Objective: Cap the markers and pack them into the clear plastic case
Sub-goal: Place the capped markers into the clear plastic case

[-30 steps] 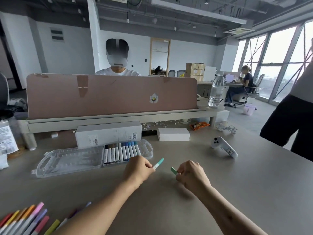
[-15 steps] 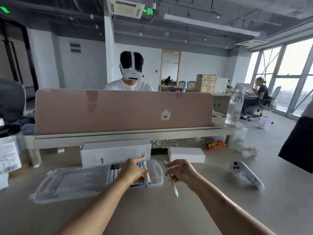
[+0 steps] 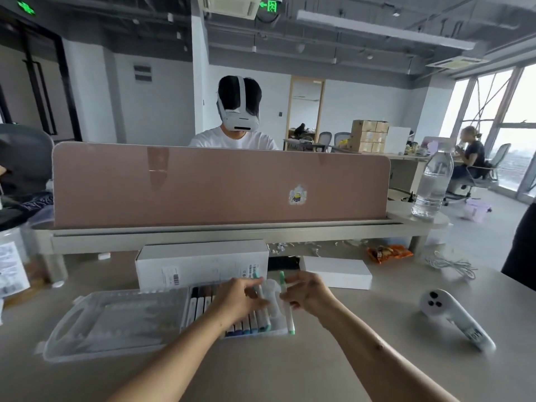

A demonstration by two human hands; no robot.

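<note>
state: left hand (image 3: 237, 300) fingers pinch a teal marker (image 3: 259, 285) over the clear case (image 3: 116, 323); right hand (image 3: 309, 294) fingers grip a green marker (image 3: 287, 309) at the case's right edge | risk: crowded hands may collide, dropping the green marker onto the surface (image 3: 348, 358)

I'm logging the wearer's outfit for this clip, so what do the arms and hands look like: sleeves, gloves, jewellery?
The left forearm and right forearm are bare as far as the frame shows, with no sleeve edge in view. The left hand and right hand wear no gloves, and no watch, bracelet or ring shows. The right forearm carries a small dark spot.
</note>
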